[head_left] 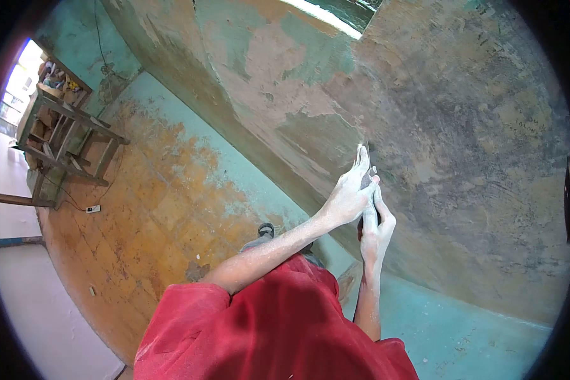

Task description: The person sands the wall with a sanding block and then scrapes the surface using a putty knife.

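Note:
Both of my hands, coated in white dust, come together against the patchy plaster wall. My right hand is closed around a scraper, a flat grey tool whose dark lower end shows below the fingers. Pressed along its blade is my left hand, fingers held together and pointing up the wall. The fingertips reach the border between a bare plaster patch and a darker grey surface. Most of the scraper is hidden behind the hands.
A wooden frame stand with things piled by it is at the far left. On the dusty tiled floor lies a power socket with a cord. My sandalled foot stands near the wall's base. A light opening is above.

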Demonstrator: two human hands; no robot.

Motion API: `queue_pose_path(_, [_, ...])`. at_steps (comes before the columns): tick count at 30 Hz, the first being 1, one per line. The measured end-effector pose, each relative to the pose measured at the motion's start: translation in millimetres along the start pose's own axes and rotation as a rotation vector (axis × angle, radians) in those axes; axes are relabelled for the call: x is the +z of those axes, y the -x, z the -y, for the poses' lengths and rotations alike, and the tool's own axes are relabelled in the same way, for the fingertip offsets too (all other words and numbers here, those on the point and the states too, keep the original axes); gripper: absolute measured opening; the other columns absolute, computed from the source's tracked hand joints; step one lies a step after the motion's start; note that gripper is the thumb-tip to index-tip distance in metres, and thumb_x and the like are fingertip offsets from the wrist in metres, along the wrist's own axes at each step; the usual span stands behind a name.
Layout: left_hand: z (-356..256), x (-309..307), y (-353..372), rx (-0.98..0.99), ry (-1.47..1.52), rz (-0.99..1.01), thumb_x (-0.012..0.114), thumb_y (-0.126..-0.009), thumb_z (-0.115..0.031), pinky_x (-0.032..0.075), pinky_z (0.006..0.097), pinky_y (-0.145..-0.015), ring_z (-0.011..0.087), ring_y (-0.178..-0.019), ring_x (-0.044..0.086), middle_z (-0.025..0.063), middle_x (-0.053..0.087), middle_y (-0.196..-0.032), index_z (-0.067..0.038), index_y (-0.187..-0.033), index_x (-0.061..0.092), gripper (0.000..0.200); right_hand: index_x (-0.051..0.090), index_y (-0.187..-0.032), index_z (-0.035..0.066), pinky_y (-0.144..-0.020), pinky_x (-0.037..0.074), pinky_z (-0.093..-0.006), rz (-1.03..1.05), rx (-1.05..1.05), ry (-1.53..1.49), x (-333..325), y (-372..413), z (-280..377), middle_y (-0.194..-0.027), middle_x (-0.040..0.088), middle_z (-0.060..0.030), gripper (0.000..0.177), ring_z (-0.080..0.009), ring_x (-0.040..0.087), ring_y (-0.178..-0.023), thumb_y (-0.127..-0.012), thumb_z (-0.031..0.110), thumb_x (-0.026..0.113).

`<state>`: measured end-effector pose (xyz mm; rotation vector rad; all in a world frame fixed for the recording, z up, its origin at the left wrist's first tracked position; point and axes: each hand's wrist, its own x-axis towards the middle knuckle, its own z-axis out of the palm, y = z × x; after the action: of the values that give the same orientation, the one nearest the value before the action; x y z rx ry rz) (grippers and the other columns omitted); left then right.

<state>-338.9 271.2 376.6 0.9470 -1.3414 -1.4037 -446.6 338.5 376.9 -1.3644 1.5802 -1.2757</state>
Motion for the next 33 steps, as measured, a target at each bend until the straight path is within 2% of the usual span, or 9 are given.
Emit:
queue_pose_path(2, [-1.9,0.9,7.4,-0.028,0.057,0.022,0.053,-0.097,-0.016,0.034,0.0343,-0.109,0.0291,-0.137,0.041,0.0263,0.028,-0.154,0.003,-0.152,0.009,0.073,0.053,-0.135,-0.002,-0.041,0.025,-0.0214,-0.011,-0.015,-0.005,1.8,4.6,-3.2,-0.064,0.048,0.006,0.042,-0.0013,0.035,-0.046,-0.096,0.014,0.054])
queue_pose_path(4, [-4.0,-1.1,6.1,0.106,-0.025,0.07,0.05,-0.094,-0.011,0.02,0.0374,-0.118,0.0404,-0.145,0.016,0.0338,0.016,-0.154,0.011,-0.148,0.011,0.07,0.053,-0.136,-0.002,-0.041,0.025,-0.0214,-0.035,-0.011,0.001,-6.0,5.5,1.7,-0.064,0.049,0.0059,0.042,-0.0014,0.035,-0.046,-0.096,0.014,0.054])
queue_pose_path(13, [-16.0,-11.2,-2.3,0.031,0.139,0.054,0.049,-0.096,-0.009,0.022,0.0386,-0.117,0.0419,-0.144,0.019,0.0328,0.014,-0.154,0.008,-0.15,0.007,0.07,0.052,-0.135,-0.006,-0.044,0.027,-0.0199,-0.038,-0.071,0.055,10.1,-5.2,24.2,-0.082,0.062,-0.0008,0.043,-0.0001,0.038,-0.05,-0.094,0.007,0.051])
queue_pose_path(14, [-18.2,-11.4,-3.6,0.086,0.021,0.003,0.049,-0.096,-0.009,0.025,0.0372,-0.116,0.0398,-0.144,0.022,0.0333,0.018,-0.153,0.008,-0.15,0.01,0.069,0.05,-0.135,-0.007,-0.056,0.04,-0.0196,-0.028,0.012,0.064,8.2,-6.2,33.3,-0.098,0.067,-0.0075,0.044,-0.0044,0.052,-0.065,-0.093,0.005,0.049])
queue_pose_path(15, [-16.4,-13.6,-6.3,0.077,0.025,0.005,0.049,-0.096,-0.009,0.025,0.0372,-0.116,0.0398,-0.144,0.022,0.0333,0.018,-0.153,0.008,-0.15,0.01,0.069,0.05,-0.135,-0.007,-0.056,0.04,-0.0196,-0.028,0.021,0.068,13.0,-10.1,35.2,-0.098,0.067,-0.0075,0.044,-0.0044,0.052,-0.065,-0.093,0.005,0.049])
queue_pose_path(17, [-12.0,-22.8,-15.7,0.004,0.207,-0.104,0.051,-0.095,-0.009,0.026,0.0376,-0.115,0.0386,-0.144,0.024,0.0338,0.021,-0.152,0.009,-0.149,0.014,0.068,0.049,-0.136,-0.009,-0.079,0.047,-0.0233,-0.027,-0.136,0.164,33.1,-19.1,38.8,-0.116,0.066,-0.0141,0.044,-0.0111,0.059,-0.091,-0.094,0.004,0.051])
queue_pose_path(18, [-24.6,-31.0,-14.3,-0.07,0.247,-0.067,0.051,-0.095,-0.01,0.028,0.0368,-0.114,0.037,-0.143,0.027,0.0338,0.026,-0.15,0.01,-0.148,0.016,0.067,0.048,-0.135,-0.011,-0.098,0.041,-0.0284,0.008,0.024,0.051,39.2,-14.4,53.3,-0.13,0.059,-0.019,0.044,-0.0169,0.054,-0.114,-0.094,0.003,0.051])
queue_pose_path(25, [-18.1,-34.7,-15.7,-0.08,0.237,0.013,0.05,-0.095,-0.011,0.031,0.0357,-0.111,0.038,-0.14,0.034,0.0312,0.03,-0.15,0.006,-0.15,0.015,0.067,0.049,-0.132,-0.013,-0.103,0.039,-0.0322,-0.016,0.017,0.098,46.2,-7.5,77.1,-0.129,0.059,-0.0227,0.041,-0.0246,0.056,-0.12,-0.093,0.001,0.049])
queue_pose_path(33, [-20.0,-16.8,-12.8,0.084,0.096,-0.077,0.048,-0.096,-0.008,0.019,0.0381,-0.118,0.037,-0.147,0.015,0.0295,0.009,-0.157,0.006,-0.151,0.005,0.071,0.048,-0.133,-0.013,-0.105,0.038,-0.0321,0.073,0.108,0.015,14.2,-23.9,67.7,-0.132,0.057,-0.0237,0.044,-0.0236,0.053,-0.123,-0.093,0.003,0.052])
